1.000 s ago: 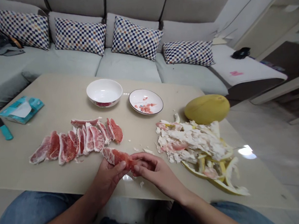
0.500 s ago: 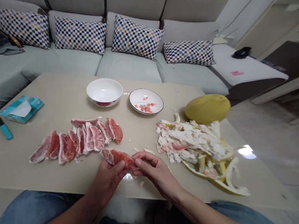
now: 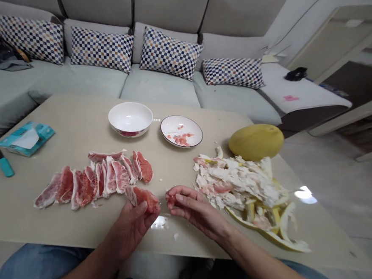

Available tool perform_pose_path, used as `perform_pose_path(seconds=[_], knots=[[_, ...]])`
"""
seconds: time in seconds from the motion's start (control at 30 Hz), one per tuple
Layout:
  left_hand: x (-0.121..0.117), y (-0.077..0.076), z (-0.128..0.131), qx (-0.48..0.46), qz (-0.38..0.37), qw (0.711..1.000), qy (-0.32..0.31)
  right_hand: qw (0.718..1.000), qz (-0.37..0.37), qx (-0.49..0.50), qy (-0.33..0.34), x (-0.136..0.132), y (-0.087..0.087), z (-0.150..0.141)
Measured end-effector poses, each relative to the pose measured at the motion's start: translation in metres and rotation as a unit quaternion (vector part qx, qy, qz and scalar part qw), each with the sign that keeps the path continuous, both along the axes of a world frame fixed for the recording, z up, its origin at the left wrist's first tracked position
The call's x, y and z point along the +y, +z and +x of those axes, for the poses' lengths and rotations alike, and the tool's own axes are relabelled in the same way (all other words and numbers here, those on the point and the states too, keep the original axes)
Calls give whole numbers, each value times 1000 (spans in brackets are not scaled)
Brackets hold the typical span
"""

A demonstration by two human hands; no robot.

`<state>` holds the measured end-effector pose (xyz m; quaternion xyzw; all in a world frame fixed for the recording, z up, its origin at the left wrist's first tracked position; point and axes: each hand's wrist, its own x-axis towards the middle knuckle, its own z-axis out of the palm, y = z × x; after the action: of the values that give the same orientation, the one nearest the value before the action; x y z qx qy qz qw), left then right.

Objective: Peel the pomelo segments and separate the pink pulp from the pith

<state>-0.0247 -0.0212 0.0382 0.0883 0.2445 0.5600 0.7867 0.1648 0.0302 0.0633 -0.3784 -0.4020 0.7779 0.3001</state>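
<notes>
Between thumb and fingers, my left hand [image 3: 130, 220] grips a red pomelo segment [image 3: 144, 198], with pale membrane on its left end and bare flesh on its right. A short gap away, my right hand [image 3: 194, 209] pinches a small torn piece of pomelo flesh [image 3: 171, 200], mostly covered by the fingers. Behind my left hand lies a row of several pomelo segments [image 3: 112, 176], membrane still on them. A white plate [image 3: 168, 128] with small red flesh bits stands further back, beside a deep white bowl [image 3: 130, 113].
Right of my hands is a heap of white pith and yellow peel [image 3: 240, 182], with a whole yellow pomelo [image 3: 256, 142] behind it. On the left are a tissue pack [image 3: 42, 131] and a teal-handled knife [image 3: 5, 166]. A sofa [image 3: 157, 86] borders the table's far side.
My right hand has come away from the segment, tearing off a small piece of flesh. A gap now shows between my hands. The camera has tilted up slightly.
</notes>
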Motion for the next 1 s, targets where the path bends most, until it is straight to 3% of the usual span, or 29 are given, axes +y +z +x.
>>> perform_pose_path(seconds=[0.1,0.27,0.37,0.47,0.6,0.67,0.77,1.0], knots=[[2,0,-3,-13,5,1000,-1,984,124,-128,-29,43,1,4],[4,2,-9,-27,15,999,-10,923,240,-246,-172,153,3,10],[5,2,-12,-28,10,999,-14,898,273,-290,-189,181,8,8],[6,0,-14,-26,4,1000,-5,905,290,-289,-116,148,14,-1],[7,-3,-13,-3,-3,1000,10,932,269,-224,98,55,21,-15],[6,-5,-11,2,8,1000,14,938,260,-176,145,21,23,-20],[4,-6,-7,0,44,999,1,941,284,-156,100,1,21,-24],[3,-5,-3,21,60,998,-11,919,345,-189,24,0,18,-27]])
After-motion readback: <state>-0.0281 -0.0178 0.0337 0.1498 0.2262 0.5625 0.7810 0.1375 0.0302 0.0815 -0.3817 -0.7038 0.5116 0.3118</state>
